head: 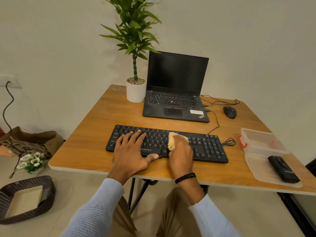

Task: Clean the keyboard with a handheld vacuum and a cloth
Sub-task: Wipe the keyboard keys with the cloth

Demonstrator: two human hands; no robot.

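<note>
While my right hand (181, 152) is curled around the bunched yellow cloth (171, 142), pressing it onto the keys, my left hand (130, 151) lies flat with its fingers spread and straight over the left half of the black keyboard (211, 149). The left thumb rests at the near edge by the space bar. That hand grips nothing; I judge it is there to pin the board down.

The keyboard sits across the wooden table (89, 144) right in front of me, its long axis running left to right and tilted a little, with the right end nearer to me. The cloth is touching it about mid-length. The number-pad end stretches away to the right of my right hand, uncovered, and my right hand is the nearer one to it. So the next wipe, as I see it, has to travel rightward along that long axis, while the left hand keeps the board from sliding.

Further right, well apart from the keyboard, the black handheld vacuum (283, 169) lies on a clear plastic tray (261, 170) by the table's near right edge, with a clear plastic container (261, 139) just behind it. Beyond the keyboard stand an open laptop (176, 79), a mouse (230, 112) and a potted plant (136, 92).
</note>
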